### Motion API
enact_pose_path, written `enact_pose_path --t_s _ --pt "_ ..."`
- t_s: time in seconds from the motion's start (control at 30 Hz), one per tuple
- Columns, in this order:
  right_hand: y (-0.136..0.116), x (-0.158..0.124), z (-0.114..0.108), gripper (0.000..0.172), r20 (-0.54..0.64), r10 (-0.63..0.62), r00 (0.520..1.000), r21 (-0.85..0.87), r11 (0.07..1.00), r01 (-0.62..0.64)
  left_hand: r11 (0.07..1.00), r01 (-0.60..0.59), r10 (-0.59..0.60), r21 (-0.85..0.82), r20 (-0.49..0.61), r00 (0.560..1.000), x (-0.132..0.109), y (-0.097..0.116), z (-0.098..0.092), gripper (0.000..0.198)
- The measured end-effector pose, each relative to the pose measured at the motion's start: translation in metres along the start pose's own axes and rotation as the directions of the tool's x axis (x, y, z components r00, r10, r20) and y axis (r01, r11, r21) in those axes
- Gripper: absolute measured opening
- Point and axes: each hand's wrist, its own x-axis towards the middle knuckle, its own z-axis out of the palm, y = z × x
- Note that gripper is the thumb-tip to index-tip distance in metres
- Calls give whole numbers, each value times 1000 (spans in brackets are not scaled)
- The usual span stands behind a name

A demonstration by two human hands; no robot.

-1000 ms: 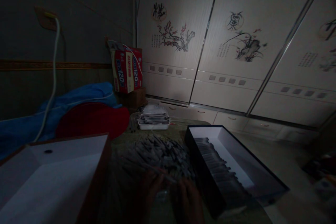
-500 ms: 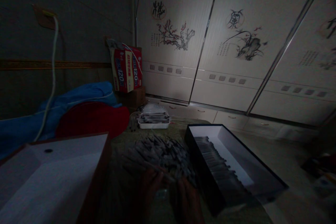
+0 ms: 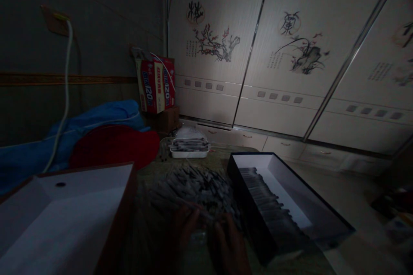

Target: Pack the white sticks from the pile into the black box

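My table (image 3: 222,154) carries the work. The brown box (image 3: 121,215) stands at its left side; whether the surface bears it, I cannot tell. The black box (image 3: 254,219) lies along the right edge, open side up, presumably for short reach. Inside, a row of pen-like sticks (image 3: 267,202) lies side by side against the near long wall, which likely keeps it aligned. The loose pile (image 3: 196,184) occupies the middle of the surface, probably to serve both hands. The white tray (image 3: 189,153), by the far edge, contains more sticks. My left hand (image 3: 185,225) pinches one stick (image 3: 202,212) between thumb and finger, over the pile's near side; my right hand (image 3: 230,240), fingers bent, adjoins its other end, perhaps to steady it. Darkness hides whether those fingertips grip.
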Motion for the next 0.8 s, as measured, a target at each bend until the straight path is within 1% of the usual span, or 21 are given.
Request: enact_pose_path --t_s 0.03,0.07,0.17,0.23,0.27,0.33,0.43,0.6,0.67,0.73,0.8 --pt "1 2 0 42 1 22 1000 0 1000 -22 1000 -17 17 23 13 1000 1 -1 -1 27" --pt "3 5 -1 40 9 17 1000 5 1000 -17 998 -40 38 55 33 999 2 -3 -2 27" --pt "4 12 -9 34 45 -96 994 33 995 95 987 -88 81 133 58 995 5 -12 -6 31" --pt "0 14 -14 36 51 -133 990 47 990 131 984 -88 82 153 45 996 6 -15 -8 34" --pt "-3 14 -15 39 50 -126 991 49 991 123 984 -85 80 158 39 996 7 -16 -9 34" --pt "-12 12 -14 41 47 -72 996 52 996 69 980 -93 91 175 22 996 6 -14 -10 33" --pt "-20 12 -11 40 55 -33 998 76 997 29 979 -91 89 180 20 996 2 -8 -7 31" --pt "-10 19 -17 38 32 -71 997 67 995 68 991 -31 18 133 97 995 0 -6 -1 35" --pt "-10 20 -20 39 55 -66 996 54 997 63 989 -25 16 143 66 998 2 -8 -2 36" --pt "-14 21 -21 38 98 -56 994 54 997 51 985 -48 46 165 19 999 4 -10 -4 35" --pt "-19 20 -21 34 151 -50 987 63 997 40 982 -66 65 180 12 998 4 -10 -5 35"
